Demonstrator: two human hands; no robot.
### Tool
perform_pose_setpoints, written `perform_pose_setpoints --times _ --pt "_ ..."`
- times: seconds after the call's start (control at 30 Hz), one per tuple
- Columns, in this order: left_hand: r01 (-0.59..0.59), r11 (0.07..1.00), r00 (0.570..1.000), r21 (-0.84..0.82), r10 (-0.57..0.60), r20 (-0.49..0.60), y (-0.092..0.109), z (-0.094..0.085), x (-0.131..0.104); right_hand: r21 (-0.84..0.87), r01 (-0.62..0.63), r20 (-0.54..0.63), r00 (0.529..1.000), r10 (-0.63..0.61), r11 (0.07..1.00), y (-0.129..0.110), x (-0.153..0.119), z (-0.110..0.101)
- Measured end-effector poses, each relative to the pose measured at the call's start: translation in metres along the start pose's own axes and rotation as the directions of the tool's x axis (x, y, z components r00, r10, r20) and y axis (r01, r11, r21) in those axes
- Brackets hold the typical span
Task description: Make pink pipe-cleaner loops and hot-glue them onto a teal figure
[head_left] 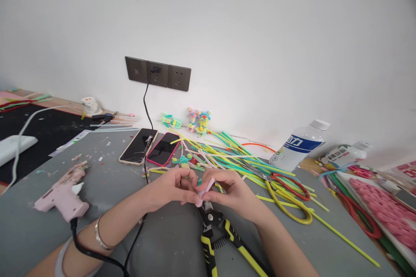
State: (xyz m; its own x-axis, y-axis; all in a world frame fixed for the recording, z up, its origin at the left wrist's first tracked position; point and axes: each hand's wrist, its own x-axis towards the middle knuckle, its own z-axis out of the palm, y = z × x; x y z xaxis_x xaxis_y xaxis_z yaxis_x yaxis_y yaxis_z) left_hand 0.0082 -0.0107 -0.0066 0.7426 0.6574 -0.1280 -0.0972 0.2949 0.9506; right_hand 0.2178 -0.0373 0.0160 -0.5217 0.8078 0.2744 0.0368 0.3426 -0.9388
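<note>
Grey worktop seen from above and behind two bare forearms, white wall along its far edge.

At the left edge: a white block point(14, 146) with a white cable point(24, 127) on a black mat point(48, 127). Near the front-left corner: a pink glue gun point(63, 192) lying on its side, black cord point(97, 256) trailing under the left forearm. Small scraps scattered just beyond it.

On the wall: a dark socket strip point(158, 73) with one black lead point(146, 108) hanging down. Below it, toward the far edge: two phones side by side and touching, a gold-edged phone point(138, 146) with cracked glass and a pink-cased phone point(163, 149). Against the wall just right of these: small pastel figures point(195, 121).

Centre, near the front edge: left hand point(173, 186), silver bangle point(100, 234) on the wrist, and right hand point(229, 190) meeting fingertip to fingertip, both curled narrow and pinching one small pale pink piece point(204, 190) held just above the surface. Directly under the hands: yellow-and-black pliers point(216, 233), handles pointing to the front edge.

Right of the hands: a loose heap of yellow, green and blue strips point(227, 151), then red-handled scissors point(286, 181) and a yellow loop point(289, 207). Toward the far-right corner: a tilted water bottle point(299, 145), blue label, white cap. At the right edge: a tray of pink pieces point(383, 210).
</note>
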Motion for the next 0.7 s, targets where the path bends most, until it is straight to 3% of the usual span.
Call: perform_pose_setpoints --times 0.2,0.37,0.5,0.7 --pt "-0.065 0.994 0.994 0.09 0.072 -0.078 0.0046 0.0027 -0.0019 0.028 -0.04 -0.083 0.996 0.042 0.999 -0.0019 0.0014 0.0008" --pt "-0.148 0.951 0.963 0.271 0.201 -0.178 0.0034 0.0034 0.0009 0.005 -0.042 -0.175 0.984 0.042 0.999 -0.0022 0.0042 0.0044" --pt "-0.152 0.911 0.936 0.384 0.258 -0.242 0.0002 0.0038 0.0016 -0.038 -0.047 -0.184 0.982 0.039 0.998 -0.001 0.0041 0.0076" --pt "-0.135 0.866 0.924 0.482 0.285 -0.255 0.0005 0.0074 -0.0022 -0.047 -0.057 -0.211 0.976 0.046 0.997 0.0021 0.0039 0.0075"
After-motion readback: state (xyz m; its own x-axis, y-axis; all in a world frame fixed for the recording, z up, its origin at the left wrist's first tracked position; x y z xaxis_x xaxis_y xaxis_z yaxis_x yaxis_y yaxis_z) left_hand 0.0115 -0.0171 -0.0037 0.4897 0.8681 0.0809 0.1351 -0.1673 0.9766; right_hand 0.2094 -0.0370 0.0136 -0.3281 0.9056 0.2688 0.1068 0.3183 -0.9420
